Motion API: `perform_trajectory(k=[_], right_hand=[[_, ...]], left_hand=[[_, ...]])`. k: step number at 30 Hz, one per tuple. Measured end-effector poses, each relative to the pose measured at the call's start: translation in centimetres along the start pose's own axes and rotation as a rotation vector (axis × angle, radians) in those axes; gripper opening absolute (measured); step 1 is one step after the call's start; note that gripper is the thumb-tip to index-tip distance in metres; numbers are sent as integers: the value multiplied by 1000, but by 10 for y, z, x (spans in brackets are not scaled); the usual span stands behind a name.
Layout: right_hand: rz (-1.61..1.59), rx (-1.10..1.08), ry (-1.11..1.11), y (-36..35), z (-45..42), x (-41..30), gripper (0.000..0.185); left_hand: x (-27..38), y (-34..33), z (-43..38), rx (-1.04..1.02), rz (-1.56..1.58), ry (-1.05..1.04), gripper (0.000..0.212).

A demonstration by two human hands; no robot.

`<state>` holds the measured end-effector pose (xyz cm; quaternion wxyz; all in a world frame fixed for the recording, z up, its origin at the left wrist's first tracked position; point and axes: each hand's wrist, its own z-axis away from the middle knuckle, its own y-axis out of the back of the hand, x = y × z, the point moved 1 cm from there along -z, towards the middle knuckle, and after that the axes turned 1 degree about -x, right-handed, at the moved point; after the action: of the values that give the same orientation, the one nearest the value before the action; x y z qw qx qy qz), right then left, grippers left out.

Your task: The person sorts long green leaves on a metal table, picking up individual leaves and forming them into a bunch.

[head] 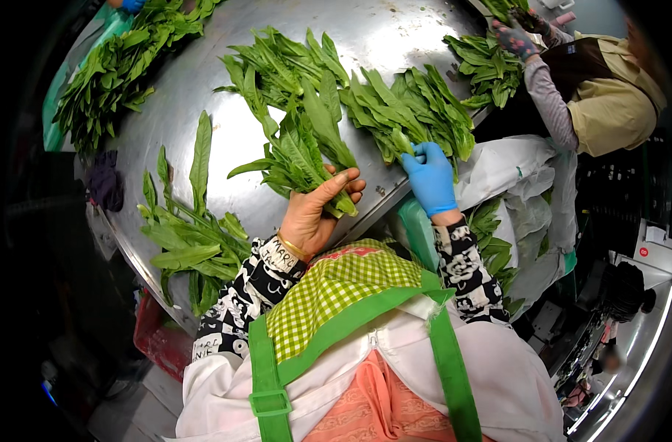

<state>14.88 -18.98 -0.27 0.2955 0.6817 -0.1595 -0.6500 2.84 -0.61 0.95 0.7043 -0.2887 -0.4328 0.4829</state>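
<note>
My bare left hand (319,210) is closed around the stem ends of a bunch of long leafy greens (300,152), whose leaves point away over the metal table (225,132). My right hand (431,179), in a blue glove, pinches the base of a leafy stem (402,142) at the near edge of a pile of greens (419,108). Behind the held bunch lies another pile of greens (275,63). Looser leafy stems (198,243) are spread on the table to the left of my left forearm.
A large heap of greens (109,77) lies at the far left, near a dark cloth (106,181). A co-worker (596,88) in patterned gloves handles greens at the upper right. White plastic sheeting (513,171) and bagged greens (491,237) are beside my right arm. A red crate (162,337) stands below the table's left edge.
</note>
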Motion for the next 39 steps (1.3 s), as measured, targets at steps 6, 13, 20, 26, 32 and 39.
perform_trajectory(k=[6,13,20,26,32,39], right_hand=[[-646,-253,-149,8,28,-71,20],[-676,-498,-177,-18,44,-79,23],[-1116,-283,-275,-46,32,-99,19],[-153,-688,130,-62,28,-75,25],[-647,-587,-121,-56,43,-113,47],[-294,-674,11,-47,41,-118,35]], left_hand=[[1,-3,1,9,50,-69,28],[8,-15,3,61,92,-180,34],[33,-13,25,190,124,-513,31],[64,-7,45,119,138,-562,30],[44,6,45,280,-83,-591,28],[24,10,41,251,-98,-407,38]])
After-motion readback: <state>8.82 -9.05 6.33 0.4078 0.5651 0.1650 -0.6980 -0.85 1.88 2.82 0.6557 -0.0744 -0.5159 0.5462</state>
